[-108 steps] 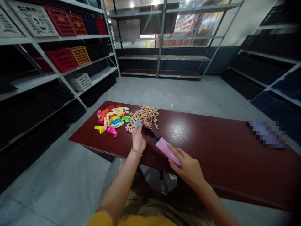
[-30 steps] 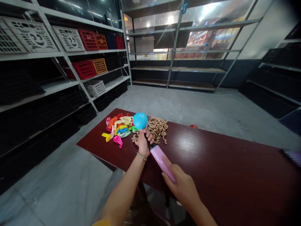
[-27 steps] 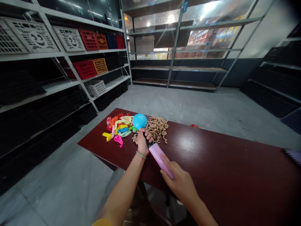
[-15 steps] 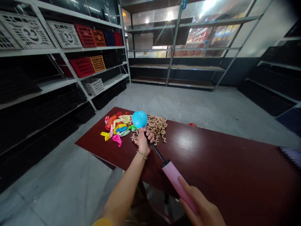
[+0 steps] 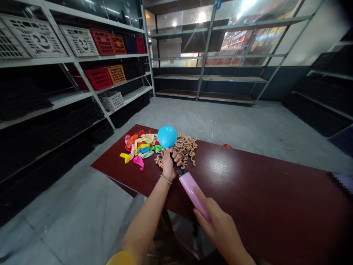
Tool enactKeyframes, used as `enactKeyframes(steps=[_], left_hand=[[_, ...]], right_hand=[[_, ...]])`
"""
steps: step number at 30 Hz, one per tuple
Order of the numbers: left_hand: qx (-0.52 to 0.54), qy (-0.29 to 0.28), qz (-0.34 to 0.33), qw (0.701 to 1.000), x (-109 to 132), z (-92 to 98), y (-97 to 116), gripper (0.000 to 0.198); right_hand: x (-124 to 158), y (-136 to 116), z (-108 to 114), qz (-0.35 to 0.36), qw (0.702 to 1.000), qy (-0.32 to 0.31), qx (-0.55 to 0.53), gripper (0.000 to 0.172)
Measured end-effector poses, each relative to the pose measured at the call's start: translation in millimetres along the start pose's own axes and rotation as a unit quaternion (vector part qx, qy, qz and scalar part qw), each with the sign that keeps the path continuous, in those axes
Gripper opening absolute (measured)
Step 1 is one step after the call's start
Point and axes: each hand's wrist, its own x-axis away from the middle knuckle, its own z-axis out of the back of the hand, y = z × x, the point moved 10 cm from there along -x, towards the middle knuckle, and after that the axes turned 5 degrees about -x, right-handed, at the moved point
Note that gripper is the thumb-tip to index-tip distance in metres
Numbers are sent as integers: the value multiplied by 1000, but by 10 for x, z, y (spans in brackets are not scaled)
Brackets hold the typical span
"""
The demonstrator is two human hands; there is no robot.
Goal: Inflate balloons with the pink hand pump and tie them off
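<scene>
My left hand [image 5: 170, 162] is closed around the black end of a pink balloon pump [image 5: 194, 195], just below a partly inflated blue balloon [image 5: 167, 136]. The balloon's neck is hidden by my fingers. Lower down, my right hand [image 5: 217, 224] grips the pump's pink barrel, with the thumb along its side. Only a short bit of black rod shows between barrel and left hand. Behind and left of the balloon lies a heap of limp balloons [image 5: 143, 150] in several colours. Beige curled, worm-like pieces [image 5: 186, 147] are piled to its right.
Everything lies on a dark red-brown table [image 5: 248, 184]. A metal rack with crates [image 5: 100, 78] stands along the left, and a grey shelving unit [image 5: 204, 77] at the back. A small red object [image 5: 227, 145] shows beyond the table's far edge.
My right hand has pushed the pump barrel up toward my left hand, so the exposed rod is much shorter. The blue balloon looks slightly larger.
</scene>
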Motion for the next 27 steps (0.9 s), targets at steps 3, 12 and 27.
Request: enactKeyframes(steps=[3,12,27], left_hand=[[1,7,-7,1000,-4,6,16,27],[32,11,-6,999,-21,19,-20,26],[24,16,-8,1000,-32,44,19,25]], right_hand=[[323,26,127,21,1000,8,-8,58],[78,15,189,4,999,30,21,53],[445,39,288,27,999,11,29,57]])
